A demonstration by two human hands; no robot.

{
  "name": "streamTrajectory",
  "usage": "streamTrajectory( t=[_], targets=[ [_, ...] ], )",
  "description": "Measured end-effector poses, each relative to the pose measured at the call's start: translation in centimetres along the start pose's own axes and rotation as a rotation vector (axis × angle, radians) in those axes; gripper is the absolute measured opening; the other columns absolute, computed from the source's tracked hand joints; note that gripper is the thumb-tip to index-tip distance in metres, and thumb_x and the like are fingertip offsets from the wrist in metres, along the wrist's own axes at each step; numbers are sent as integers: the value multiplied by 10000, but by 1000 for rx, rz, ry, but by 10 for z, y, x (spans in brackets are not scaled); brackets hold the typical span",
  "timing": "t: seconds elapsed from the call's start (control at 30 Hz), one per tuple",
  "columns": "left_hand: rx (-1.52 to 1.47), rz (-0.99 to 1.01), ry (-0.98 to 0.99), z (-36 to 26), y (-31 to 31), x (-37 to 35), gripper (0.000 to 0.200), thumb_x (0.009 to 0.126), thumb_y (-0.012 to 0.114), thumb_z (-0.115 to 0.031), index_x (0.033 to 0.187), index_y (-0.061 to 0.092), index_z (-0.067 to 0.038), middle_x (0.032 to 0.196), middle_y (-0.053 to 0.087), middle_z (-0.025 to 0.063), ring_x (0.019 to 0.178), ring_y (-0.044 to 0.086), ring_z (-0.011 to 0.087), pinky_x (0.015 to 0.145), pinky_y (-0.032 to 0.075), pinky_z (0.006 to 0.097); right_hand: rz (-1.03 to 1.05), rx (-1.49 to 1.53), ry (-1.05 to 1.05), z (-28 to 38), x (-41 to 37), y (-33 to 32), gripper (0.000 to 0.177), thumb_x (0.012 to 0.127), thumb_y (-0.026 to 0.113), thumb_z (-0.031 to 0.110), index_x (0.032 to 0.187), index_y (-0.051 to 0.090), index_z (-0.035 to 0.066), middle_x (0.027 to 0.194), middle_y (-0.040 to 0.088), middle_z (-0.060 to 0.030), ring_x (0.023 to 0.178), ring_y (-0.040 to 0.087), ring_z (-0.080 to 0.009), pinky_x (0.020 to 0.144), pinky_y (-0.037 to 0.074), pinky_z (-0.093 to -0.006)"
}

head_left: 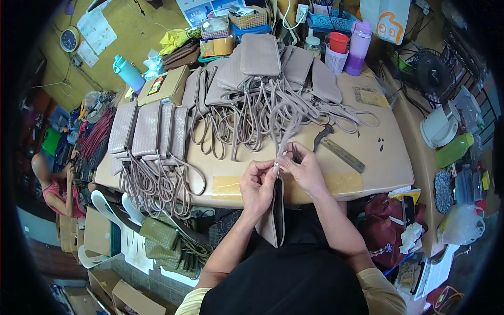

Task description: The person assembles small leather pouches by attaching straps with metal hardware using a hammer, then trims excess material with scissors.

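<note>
My left hand (258,186) and my right hand (301,169) meet at the table's front edge. Between their fingertips is a small metal clasp (277,165), at the top end of a taupe pouch (268,223). The pouch hangs over my lap, its dark zipper side showing. A taupe strap (284,137) rises from the fingers toward the pile. My left fingers pinch the pouch end; my right fingers pinch the clasp and strap, partly hiding them. A dark object beside my right fingers is too small to identify.
Taupe pouches (261,54) with looped straps are piled at the back, more pouches (153,129) at the left. A hammer (341,152) lies right of my hands. Green pouches (160,239) rest on a white chair (137,252). Another person (62,191) is at the far left.
</note>
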State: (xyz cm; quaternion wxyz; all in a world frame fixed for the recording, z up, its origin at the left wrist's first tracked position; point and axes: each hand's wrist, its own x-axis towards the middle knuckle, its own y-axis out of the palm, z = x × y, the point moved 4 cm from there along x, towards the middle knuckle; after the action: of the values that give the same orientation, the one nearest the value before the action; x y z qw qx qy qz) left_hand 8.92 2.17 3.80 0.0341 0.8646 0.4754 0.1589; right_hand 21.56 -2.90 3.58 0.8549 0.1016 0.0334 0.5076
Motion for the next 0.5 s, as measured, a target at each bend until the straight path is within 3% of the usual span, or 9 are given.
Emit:
streamTrajectory(
  t=[0.03, 0.1, 0.13, 0.17, 0.27, 0.37, 0.5],
  targets=[
    [1, -1, 1, 3, -3, 0, 144, 911, 634, -63, 1023, 568, -1, 858, 648, 56, 762, 580, 65, 693, 455, 195, 1, 1, 0, 1, -2, 2, 247, 871, 707, 177, 1033, 595, 28, 855, 613, -25, 768, 562, -77, 679, 442, -211],
    [-44, 10, 37, 4, -7, 0, 91, 936, 602, -80, 964, 550, -10, 859, 654, 66, 807, 609, 92, 750, 474, 227, -234, -247, -355, 17, -13, -1, 305, 908, 662, 249, 1064, 533, 21, 812, 570, -42, 680, 519, -110, 619, 438, -284],
    [-44, 9, 39, 2, -7, 1, 91, 936, 602, -80, 964, 550, -10, 859, 654, 66, 807, 609, 92, 750, 474, 227, -250, -384, -279, 33, -23, -2, 283, 903, 642, 206, 1082, 513, 28, 873, 560, -98, 737, 573, -202, 671, 458, -346],
    [-22, 0, 42, -1, -5, 3, 79, 951, 572, -77, 947, 533, -9, 849, 639, 59, 791, 594, 83, 737, 472, 222, -248, -386, -282, 41, -28, -4, 283, 903, 642, 206, 1082, 513, 28, 873, 560, -98, 737, 573, -202, 671, 458, -346],
    [2, -15, 58, 0, -4, 2, 80, 974, 526, -77, 932, 506, -12, 825, 616, 48, 768, 573, 76, 718, 466, 217, -181, -897, -462, 70, -43, 8, 277, 820, 665, 157, 1063, 564, 70, 975, 547, -103, 811, 596, -310, 707, 442, -416],
    [96, -18, 109, -4, -2, 2, 80, 984, 503, -81, 938, 486, -17, 798, 600, 44, 746, 557, 78, 700, 460, 220, -167, -1139, -553, 91, -53, 20, 235, 807, 678, 164, 1012, 598, 82, 961, 548, -86, 807, 601, -273, 712, 438, -393],
    [309, -44, 238, -11, 1, 2, 96, 974, 519, -77, 926, 481, -4, 758, 587, 57, 683, 537, 85, 632, 454, 230, -110, -1249, -595, 98, -53, 28, 240, 751, 687, 127, 964, 592, 73, 885, 513, -80, 748, 589, -260, 682, 431, -390]
  ],
)
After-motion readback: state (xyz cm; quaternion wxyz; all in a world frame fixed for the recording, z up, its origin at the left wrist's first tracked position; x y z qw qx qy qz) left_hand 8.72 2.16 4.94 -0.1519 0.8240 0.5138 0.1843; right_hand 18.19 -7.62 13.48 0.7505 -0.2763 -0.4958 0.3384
